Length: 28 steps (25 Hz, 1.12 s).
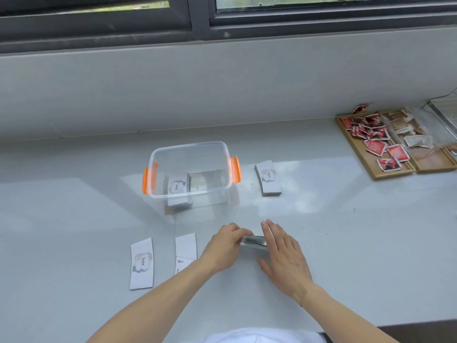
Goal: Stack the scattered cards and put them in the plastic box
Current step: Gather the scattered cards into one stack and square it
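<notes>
A small stack of white cards (254, 241) stands on edge on the grey counter, squeezed between my left hand (226, 246) and my right hand (282, 253). My left fingers curl onto its left end; my right palm presses flat against its right end. A clear plastic box (190, 149) with orange handles sits further back, with a stack of "love" cards (177, 186) inside at its left. Another card stack (268, 178) lies right of the box. Two single cards lie left of my hands: one face up (142, 263), one (185, 247) partly under my left forearm.
A wooden tray (371, 167) with several red sachets and brown packets sits at the far right. A grey wall and a window frame run along the back. The counter's front edge (395, 326) is close at the lower right.
</notes>
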Each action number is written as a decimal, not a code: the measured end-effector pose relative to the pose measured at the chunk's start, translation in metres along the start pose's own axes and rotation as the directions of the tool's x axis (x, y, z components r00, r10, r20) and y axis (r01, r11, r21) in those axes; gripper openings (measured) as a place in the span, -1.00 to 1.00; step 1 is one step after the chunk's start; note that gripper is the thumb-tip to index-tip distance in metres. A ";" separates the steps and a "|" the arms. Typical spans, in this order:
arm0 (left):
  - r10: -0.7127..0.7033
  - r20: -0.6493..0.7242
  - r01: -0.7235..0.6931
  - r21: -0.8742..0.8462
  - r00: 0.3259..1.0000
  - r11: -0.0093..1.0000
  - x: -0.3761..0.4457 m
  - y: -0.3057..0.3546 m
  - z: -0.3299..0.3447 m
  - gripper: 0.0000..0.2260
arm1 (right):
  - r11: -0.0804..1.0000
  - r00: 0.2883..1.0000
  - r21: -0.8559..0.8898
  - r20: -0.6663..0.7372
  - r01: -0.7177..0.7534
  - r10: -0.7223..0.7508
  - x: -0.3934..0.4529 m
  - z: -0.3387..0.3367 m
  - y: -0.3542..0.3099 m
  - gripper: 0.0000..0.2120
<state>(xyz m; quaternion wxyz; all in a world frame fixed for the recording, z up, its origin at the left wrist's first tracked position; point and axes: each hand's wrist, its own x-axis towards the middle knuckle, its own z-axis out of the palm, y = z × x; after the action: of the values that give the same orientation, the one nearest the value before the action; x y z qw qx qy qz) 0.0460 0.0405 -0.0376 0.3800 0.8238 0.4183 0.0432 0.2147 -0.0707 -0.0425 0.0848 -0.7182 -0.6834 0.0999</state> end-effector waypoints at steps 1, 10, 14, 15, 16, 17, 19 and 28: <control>0.017 0.036 -0.017 -0.003 0.999 1.000 0.001 0.002 0.001 -0.58 | 1.000 1.000 -0.008 0.002 0.004 -0.004 0.000 0.000 0.000 -0.13; 0.003 0.213 0.033 -0.164 0.977 0.986 0.006 0.038 0.017 -0.60 | 0.999 1.000 -0.040 -0.008 -0.015 0.014 0.005 0.003 0.001 -0.21; -0.004 0.164 0.014 -0.061 0.987 0.998 0.003 0.039 0.027 -0.64 | 0.998 0.998 -0.056 -0.053 -0.031 0.028 0.008 0.003 0.001 -0.29; -0.008 0.143 0.007 0.011 0.990 1.000 0.002 0.034 0.028 -0.64 | 0.997 0.999 -0.072 -0.047 -0.024 0.020 0.008 0.003 0.001 -0.36; -0.014 0.124 0.002 0.099 0.992 0.995 0.000 0.029 0.029 -0.68 | 0.996 0.999 -0.091 -0.038 -0.016 0.012 0.008 0.003 0.001 -0.47; -0.019 0.108 -0.001 0.184 0.994 0.983 -0.001 0.024 0.029 -0.72 | 0.994 1.000 -0.107 -0.029 -0.007 0.004 0.008 0.002 0.000 -0.60; -0.008 0.088 -0.018 0.288 0.996 0.957 -0.006 0.019 0.029 -0.79 | 0.993 1.000 -0.116 -0.002 0.017 -0.018 0.011 -0.001 -0.001 -0.75; -0.080 -0.073 0.104 0.439 0.994 0.892 -0.039 -0.007 0.021 -0.85 | 0.982 0.985 -0.089 0.035 0.169 -0.167 0.019 0.002 -0.039 -0.81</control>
<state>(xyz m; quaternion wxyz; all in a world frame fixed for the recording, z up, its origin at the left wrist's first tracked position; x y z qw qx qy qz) 0.0240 0.0025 -0.0475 0.1734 0.8665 0.4655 -0.0491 0.1774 -0.0498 -0.0349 0.0503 -0.6597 -0.7465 0.0708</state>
